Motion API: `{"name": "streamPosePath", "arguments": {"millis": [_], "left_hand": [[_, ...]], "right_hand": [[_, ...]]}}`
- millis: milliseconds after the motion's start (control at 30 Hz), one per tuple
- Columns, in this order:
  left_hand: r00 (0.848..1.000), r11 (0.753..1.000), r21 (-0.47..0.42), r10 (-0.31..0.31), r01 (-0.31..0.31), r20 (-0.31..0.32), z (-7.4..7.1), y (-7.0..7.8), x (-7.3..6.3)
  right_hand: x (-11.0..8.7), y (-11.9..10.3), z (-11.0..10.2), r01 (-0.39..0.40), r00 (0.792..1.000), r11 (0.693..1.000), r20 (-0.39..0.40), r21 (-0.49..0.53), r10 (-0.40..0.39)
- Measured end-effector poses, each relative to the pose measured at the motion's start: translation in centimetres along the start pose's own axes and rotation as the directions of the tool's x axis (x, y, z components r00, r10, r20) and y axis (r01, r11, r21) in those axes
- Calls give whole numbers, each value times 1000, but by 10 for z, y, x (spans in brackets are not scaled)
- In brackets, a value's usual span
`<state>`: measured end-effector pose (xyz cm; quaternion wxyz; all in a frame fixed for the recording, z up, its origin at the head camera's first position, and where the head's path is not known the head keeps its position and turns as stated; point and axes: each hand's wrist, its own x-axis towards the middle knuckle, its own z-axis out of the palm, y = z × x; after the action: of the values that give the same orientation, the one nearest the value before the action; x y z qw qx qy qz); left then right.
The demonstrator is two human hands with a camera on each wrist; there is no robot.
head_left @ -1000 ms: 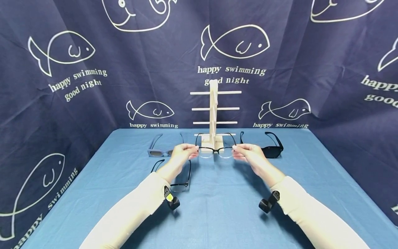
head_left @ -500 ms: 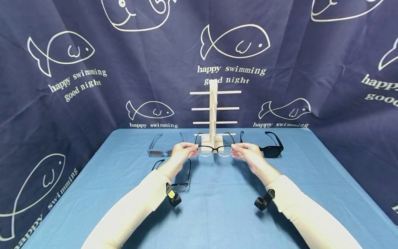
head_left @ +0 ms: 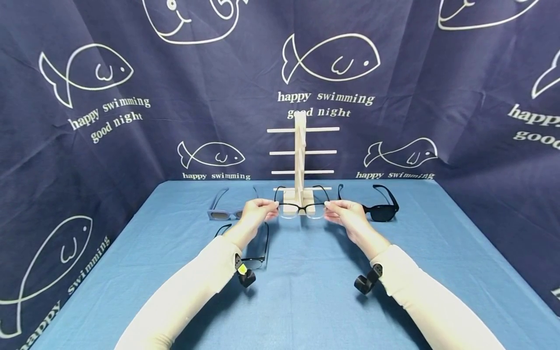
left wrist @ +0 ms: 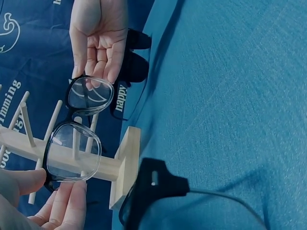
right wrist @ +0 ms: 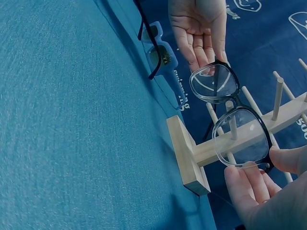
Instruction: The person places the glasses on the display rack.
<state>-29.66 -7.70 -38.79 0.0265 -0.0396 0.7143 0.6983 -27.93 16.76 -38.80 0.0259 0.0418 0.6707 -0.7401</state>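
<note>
Both hands hold one pair of black half-rim glasses (head_left: 301,208) with clear lenses, in front of the foot of a wooden glasses stand (head_left: 300,160). My left hand (head_left: 257,214) pinches the left end of the frame between thumb and fingers; my right hand (head_left: 350,216) pinches the right end likewise. The temples are unfolded and point away toward the stand's lowest bar. In the left wrist view the lenses (left wrist: 73,151) stand before the post, and fingers grip each outer corner. The right wrist view shows the same glasses (right wrist: 241,136) against the stand.
Blue-grey sunglasses (head_left: 218,215) lie behind the left hand, partly hidden by it. Another pair of black-framed glasses (head_left: 253,262) lies nearer, by the left forearm. Black sunglasses (head_left: 383,213) rest right of the right hand. A dark fish-print curtain (head_left: 210,97) hangs behind the blue table (head_left: 315,291).
Both hands have shifted the glasses slightly up and toward the stand. The right forearm has come a little inward to the left. The other glasses and the stand have stayed put.
</note>
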Motion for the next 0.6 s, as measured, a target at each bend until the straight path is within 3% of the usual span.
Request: {"name": "streamPosePath", "arguments": {"millis": [333,600], "left_hand": [[1000,1000,-10,-17,17,-3,-2,-7,5],[1000,999,-25,-20,20,-8,1,-2,10]], "right_hand": [[3,5,4,-16,999,1000,-42,-12,16],[8,2,6,-4,997,1000,-72,-6,3]]}}
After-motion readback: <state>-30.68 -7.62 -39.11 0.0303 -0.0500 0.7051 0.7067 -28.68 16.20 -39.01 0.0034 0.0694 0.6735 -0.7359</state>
